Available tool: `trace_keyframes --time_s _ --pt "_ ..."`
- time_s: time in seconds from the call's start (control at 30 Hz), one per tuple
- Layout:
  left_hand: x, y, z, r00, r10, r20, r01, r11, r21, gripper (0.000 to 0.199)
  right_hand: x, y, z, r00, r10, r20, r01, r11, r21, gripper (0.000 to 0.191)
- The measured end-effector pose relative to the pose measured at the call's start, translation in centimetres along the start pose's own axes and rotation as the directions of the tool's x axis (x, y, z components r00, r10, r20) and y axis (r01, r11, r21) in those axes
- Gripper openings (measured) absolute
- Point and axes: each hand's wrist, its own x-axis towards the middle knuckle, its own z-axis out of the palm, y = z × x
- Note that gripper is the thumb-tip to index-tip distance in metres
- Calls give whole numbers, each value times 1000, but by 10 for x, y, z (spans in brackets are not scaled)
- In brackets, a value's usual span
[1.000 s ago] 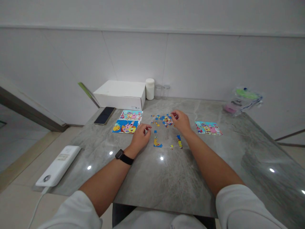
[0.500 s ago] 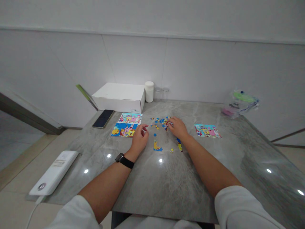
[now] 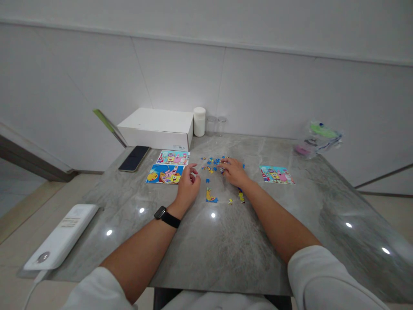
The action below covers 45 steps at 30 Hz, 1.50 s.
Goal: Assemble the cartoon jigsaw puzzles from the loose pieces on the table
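Observation:
My right hand (image 3: 235,171) reaches over a loose pile of small blue and yellow jigsaw pieces (image 3: 210,161). Its fingers are stretched out and touch the pieces; some are hidden under them. My left hand (image 3: 189,186) rests beside the cartoon picture cards, fingers loosely curled and apart, holding nothing. The blue card (image 3: 161,174) lies partly behind it, with a lighter card (image 3: 173,157) just beyond. Closer to me are a joined yellow-and-blue corner section (image 3: 211,197), a single yellow piece (image 3: 230,201) and a joined strip (image 3: 241,196) beside my right forearm.
A third picture card (image 3: 276,175) lies right of my right hand. Along the wall stand a white box (image 3: 158,129), a white bottle (image 3: 199,122) and two clear cups (image 3: 216,126). A phone (image 3: 134,158), a white power bank (image 3: 63,237) and a plastic bag (image 3: 318,140) sit near the edges.
My right hand has shifted slightly left over the pile, and its fingers look more spread. A blue piece now shows right of that hand. The whole view has turned a little.

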Motion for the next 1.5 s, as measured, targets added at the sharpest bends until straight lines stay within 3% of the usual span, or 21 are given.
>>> trace_keyframes --time_s 0.13,0.4,0.57,0.93,1.2,1.5 --pt "0 1 0 1000 5 1 -5 1000 -12 42 13 6 -3 997 53 -48 -53 999 6 44" --pt "0 1 0 1000 -8 25 8 1000 -10 43 69 2 10 992 67 110 -52 990 -133 48" --pt "-1 3 -1 999 8 38 -8 1000 -20 43 93 8 18 986 96 136 -81 990 -112 38" --pt "0 1 0 999 -18 29 19 1000 -14 41 122 23 23 979 188 83 -173 973 -154 26" --pt "0 0 0 999 -8 35 9 1000 -20 41 145 13 19 920 325 220 -313 946 -86 23" --pt "0 5 -1 999 11 51 -10 1000 -17 36 148 9 10 925 294 240 -286 956 -69 16"
